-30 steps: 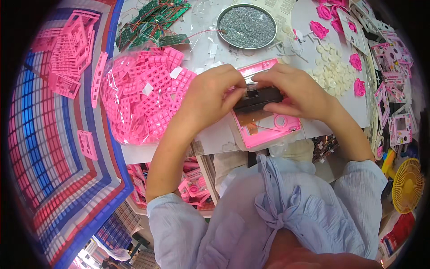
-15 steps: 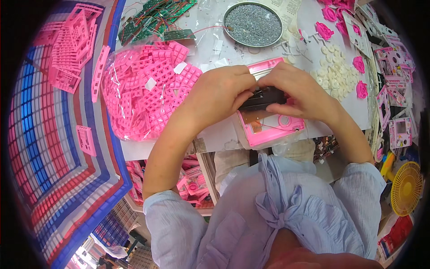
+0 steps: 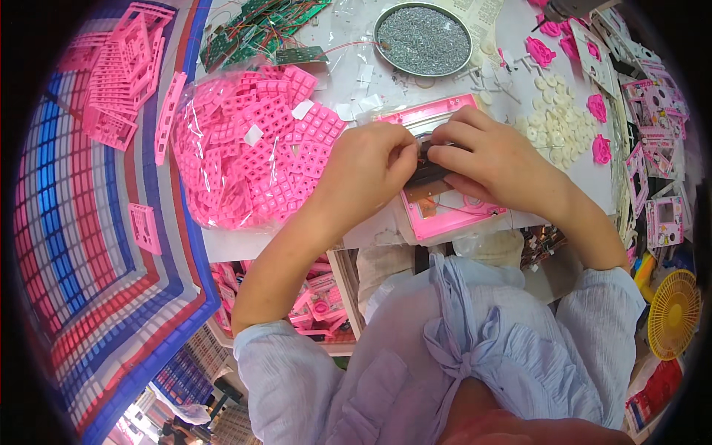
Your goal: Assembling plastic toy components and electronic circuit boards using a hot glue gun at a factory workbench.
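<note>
A pink plastic casing (image 3: 454,226) with a clear window lies on the table in front of me. Over its middle sits a dark, boxy part (image 3: 426,174), largely covered by my fingers. My left hand (image 3: 371,163) is closed at the left end of this part, thumb and forefinger pinched together. From the other side my right hand (image 3: 500,159) grips it, fingers curled on top and thumb below. What the fingertips work on between them is hidden. A thin wire runs over the casing's lower half.
Left of my hands lies a clear bag of pink keypads (image 3: 245,148). Behind are green circuit boards (image 3: 259,30) with wires and a round tray of small screws (image 3: 423,41). White round parts (image 3: 556,122) and pink rose-shaped pieces (image 3: 540,52) lie right. A dark tool (image 3: 567,9) hangs at upper right.
My left hand has turned, its fingers curling in more tightly. My right fingers have shifted over the dark part. A dark tool has come into view at the upper right.
</note>
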{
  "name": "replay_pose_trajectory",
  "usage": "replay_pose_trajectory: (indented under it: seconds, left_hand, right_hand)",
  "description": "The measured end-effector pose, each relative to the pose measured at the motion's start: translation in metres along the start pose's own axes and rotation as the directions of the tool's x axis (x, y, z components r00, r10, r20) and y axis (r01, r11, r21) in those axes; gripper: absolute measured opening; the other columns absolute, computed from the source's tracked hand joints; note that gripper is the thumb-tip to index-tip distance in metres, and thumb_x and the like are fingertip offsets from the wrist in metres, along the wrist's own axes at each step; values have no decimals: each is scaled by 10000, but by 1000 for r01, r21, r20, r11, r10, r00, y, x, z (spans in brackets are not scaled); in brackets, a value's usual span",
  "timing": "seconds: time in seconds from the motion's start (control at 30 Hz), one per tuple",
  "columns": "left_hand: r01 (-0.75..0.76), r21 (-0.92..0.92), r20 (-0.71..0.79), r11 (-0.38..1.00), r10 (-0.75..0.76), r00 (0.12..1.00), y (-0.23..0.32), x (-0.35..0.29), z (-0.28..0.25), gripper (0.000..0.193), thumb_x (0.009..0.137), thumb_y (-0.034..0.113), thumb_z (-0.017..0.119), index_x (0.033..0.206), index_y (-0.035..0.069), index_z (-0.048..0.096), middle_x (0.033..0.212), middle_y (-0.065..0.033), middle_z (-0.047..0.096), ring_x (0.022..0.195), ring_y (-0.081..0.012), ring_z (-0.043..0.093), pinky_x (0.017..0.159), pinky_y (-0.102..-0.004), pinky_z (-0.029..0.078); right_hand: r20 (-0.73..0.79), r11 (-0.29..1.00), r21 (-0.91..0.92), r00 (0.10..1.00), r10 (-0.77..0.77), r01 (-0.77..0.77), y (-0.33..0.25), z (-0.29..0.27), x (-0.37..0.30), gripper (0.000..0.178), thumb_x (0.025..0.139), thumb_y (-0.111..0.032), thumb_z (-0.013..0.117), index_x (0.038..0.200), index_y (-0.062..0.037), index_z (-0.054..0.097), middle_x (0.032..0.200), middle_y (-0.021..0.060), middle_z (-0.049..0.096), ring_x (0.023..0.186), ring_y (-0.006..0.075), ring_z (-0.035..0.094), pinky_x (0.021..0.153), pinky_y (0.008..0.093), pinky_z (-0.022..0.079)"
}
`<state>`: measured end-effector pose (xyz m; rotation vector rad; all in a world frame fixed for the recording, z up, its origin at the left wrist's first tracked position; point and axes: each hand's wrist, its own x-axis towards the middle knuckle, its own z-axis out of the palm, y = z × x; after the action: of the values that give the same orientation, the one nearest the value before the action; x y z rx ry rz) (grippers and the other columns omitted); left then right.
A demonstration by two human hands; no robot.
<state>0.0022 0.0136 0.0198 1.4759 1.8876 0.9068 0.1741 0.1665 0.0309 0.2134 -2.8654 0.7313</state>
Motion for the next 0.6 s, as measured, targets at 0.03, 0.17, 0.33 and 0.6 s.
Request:
replay_pose_trajectory:
  seconds: [0.03, 0.17, 0.33, 0.6]
  left_hand:
    - [26, -18, 16, 999, -26, 1000, 2, 1, 0, 141, 892, 107, 662, 907, -29, 697, 750, -109, 669, 634, -168, 624, 605, -311, 501]
    - [101, -59, 104, 993, -95, 990, 5, 9, -6, 181, 881, 133, 688, 905, -47, 696, 716, -94, 675, 617, -116, 609, 590, -292, 496]
    - [191, -117, 223, 975, -162, 961, -5, 17, -8, 195, 863, 142, 704, 906, -48, 701, 724, -99, 682, 625, -108, 611, 595, -287, 502]
    - [102, 8, 249, 995, -101, 963, 4, 23, -9, 155, 814, 122, 696, 846, -29, 691, 710, -92, 670, 622, -137, 612, 588, -295, 496]
  right_hand:
    - [-4, 999, -35, 1000, 5, -5, -2, 0, 0, 333, 722, -102, 741, 1030, -77, 619, 1012, 63, 596, 975, 278, 558, 819, 366, 518]
    - [-7, 997, -78, 1000, 5, -5, -2, 2, -1, 310, 715, -120, 734, 998, -66, 620, 1004, 57, 599, 970, 258, 562, 800, 350, 523]
    - [-6, 988, -156, 1000, 18, -18, -12, 1, 0, 286, 730, -162, 711, 975, -48, 618, 977, 57, 596, 952, 249, 567, 769, 341, 529]
    - [46, 964, -244, 992, 120, -105, -36, 1, 0, 302, 737, -166, 671, 993, -20, 609, 998, 72, 600, 949, 246, 571, 731, 330, 543]
